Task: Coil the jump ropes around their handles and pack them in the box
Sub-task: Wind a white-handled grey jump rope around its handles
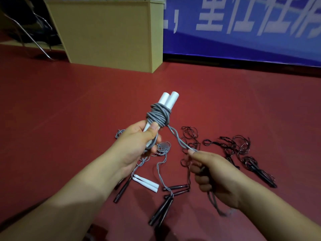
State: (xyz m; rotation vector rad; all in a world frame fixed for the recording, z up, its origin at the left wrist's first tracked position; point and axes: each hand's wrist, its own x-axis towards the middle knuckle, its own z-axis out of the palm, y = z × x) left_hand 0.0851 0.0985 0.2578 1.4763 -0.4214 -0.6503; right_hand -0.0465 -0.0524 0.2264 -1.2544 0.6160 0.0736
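The only writing stood on the blue banner (pixel 243 40), far beyond the right hand (pixel 217 178) and above it, along the back wall. It carried large white Chinese characters, cut off by the top edge, so only their lower parts showed. A white comma-like mark (pixel 176 26) stood at the left end of the row. The characters after it could not be read with certainty. The box (pixel 107 33), beyond the left hand (pixel 139 146), bore no lettering, and no label could be read on the handles.
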